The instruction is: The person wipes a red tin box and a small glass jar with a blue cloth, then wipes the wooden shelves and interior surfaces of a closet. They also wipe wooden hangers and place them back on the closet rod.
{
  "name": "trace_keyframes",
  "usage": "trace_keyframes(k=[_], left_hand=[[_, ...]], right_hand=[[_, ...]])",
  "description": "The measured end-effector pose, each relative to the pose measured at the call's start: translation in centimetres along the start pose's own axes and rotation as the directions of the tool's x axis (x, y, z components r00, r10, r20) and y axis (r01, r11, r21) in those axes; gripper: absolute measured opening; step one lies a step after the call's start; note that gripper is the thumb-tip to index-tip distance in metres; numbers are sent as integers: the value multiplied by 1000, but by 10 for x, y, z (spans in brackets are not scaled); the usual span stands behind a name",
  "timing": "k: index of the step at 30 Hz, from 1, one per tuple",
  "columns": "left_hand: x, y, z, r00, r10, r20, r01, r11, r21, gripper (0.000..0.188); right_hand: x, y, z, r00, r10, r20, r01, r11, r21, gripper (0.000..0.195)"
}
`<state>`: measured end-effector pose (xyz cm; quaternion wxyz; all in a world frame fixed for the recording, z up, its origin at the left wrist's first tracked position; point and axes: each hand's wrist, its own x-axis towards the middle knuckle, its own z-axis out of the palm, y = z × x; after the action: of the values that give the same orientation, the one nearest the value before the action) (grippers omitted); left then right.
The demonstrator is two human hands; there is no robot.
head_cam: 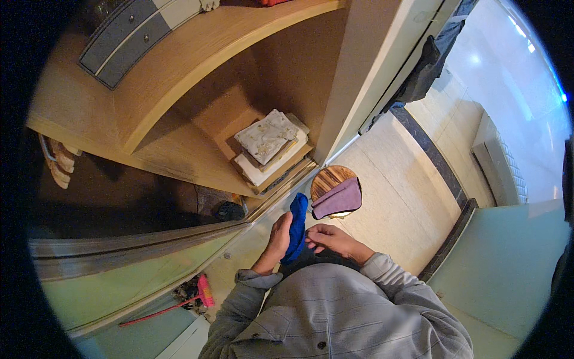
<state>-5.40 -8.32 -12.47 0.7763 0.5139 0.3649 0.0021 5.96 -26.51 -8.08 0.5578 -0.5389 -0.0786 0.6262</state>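
In the head view my left hand [280, 237] holds a blue cloth [297, 233], gathered into a long narrow bundle that stands out past my fingers. Most of my left fingers are hidden behind it. My right hand [331, 238] is at the cloth's right side, its fingers curled and thumb close to the forefinger. Whether they pinch the cloth's edge is too small to tell. Just beyond my hands, a folded purple cloth [339, 197] with a dark border lies on a round wood-grained stool top [331, 177], covering its nearer part.
Ahead stands a wooden wardrobe [175, 121] with a stack of folded fabrics [271, 139] on its low shelf. A grey drawer box [130, 40] sits higher up. Dark garments [421, 72] hang at the right panel. A pink broom [204, 291] lies at lower left.
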Motion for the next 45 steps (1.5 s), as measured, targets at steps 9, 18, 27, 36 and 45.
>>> trace_keyframes(k=[9,18,27,36,45], left_hand=[[-61,8,31,974,-48,220,96,973,-211,61],[-99,0,68,982,-1,187,9,999,-44,40],[-132,-14,75,974,112,198,-124,991,45,60],[-177,-23,40,977,198,-76,-159,920,358,37],[-185,-20,-6,934,241,-265,-236,970,50,34]], right_hand=[[-6,44,-14,993,-119,3,119,992,35,15],[-46,85,-43,976,-114,-187,126,991,54,13],[-84,78,-48,977,-176,121,125,931,342,33],[-37,107,-35,999,22,23,-25,984,175,26],[-31,77,-23,990,-108,-90,130,949,286,31]])
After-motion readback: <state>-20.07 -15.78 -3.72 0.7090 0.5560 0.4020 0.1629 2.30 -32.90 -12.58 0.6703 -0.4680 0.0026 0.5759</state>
